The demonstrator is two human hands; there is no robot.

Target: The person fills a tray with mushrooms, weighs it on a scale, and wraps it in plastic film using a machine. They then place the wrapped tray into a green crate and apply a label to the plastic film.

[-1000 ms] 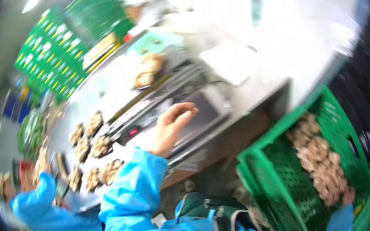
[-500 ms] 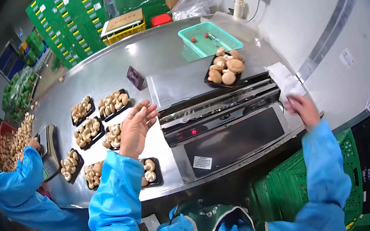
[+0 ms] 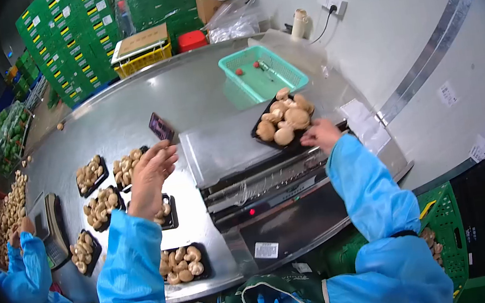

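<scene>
My right hand (image 3: 321,135) is at the near right corner of a black tray of mushrooms (image 3: 283,123), its fingers pinched at the tray's edge. This tray sits unwrapped at the back of the film-wrapping machine (image 3: 285,198), whose small red light is on. My left hand (image 3: 155,178) is raised over the table left of the machine, holding nothing, with loosely bent fingers apart from the thumb. Below it, partly hidden by the hand and sleeve, are a small mushroom tray (image 3: 166,213) and a larger mushroom tray (image 3: 183,265) near the front edge.
More filled trays (image 3: 102,208) stand to the left. A scale (image 3: 49,229), a mushroom heap (image 3: 13,203) and a co-worker's blue sleeve (image 3: 31,265) are at far left. A turquoise basket (image 3: 234,65) and a small dark upright card (image 3: 160,127) stand behind. Green crates (image 3: 441,217) are lower right.
My right hand has moved left from beyond the machine to the mushroom tray's corner. My left hand stays raised, its fingers drawn closer together. The whole view has shifted slightly.
</scene>
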